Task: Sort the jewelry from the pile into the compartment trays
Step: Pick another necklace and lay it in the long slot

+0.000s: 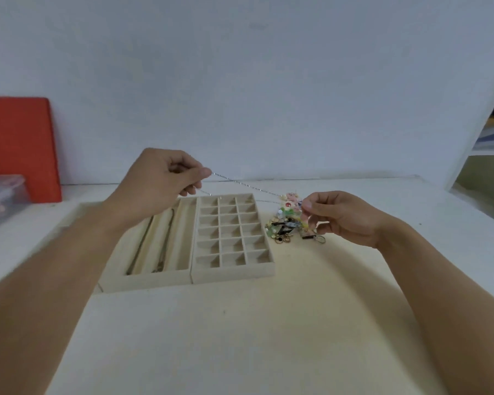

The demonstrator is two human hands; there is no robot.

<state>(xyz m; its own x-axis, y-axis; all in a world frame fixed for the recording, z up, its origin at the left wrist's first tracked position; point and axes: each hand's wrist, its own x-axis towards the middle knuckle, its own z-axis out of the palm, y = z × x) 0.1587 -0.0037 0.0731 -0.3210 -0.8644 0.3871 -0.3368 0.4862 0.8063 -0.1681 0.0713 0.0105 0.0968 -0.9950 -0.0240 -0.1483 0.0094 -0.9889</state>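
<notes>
My left hand [160, 178] pinches one end of a thin silver chain [240, 182], held up above the trays. The chain stretches right and down to my right hand [337, 216], which pinches its other end just above the jewelry pile [287, 220]. The pile is a small heap of colourful charms, rings and dark clips on the table, right of the trays. A beige tray with many small compartments [264, 269] sits beside a tray with long slots [154, 280]; two chains [143, 243] lie in the long slots.
A red board [17, 146] leans on the wall at far left, with a clear plastic box [3, 198] in front of it. White shelving [485, 166] stands at the right edge. The cream table [240, 337] spreads toward me.
</notes>
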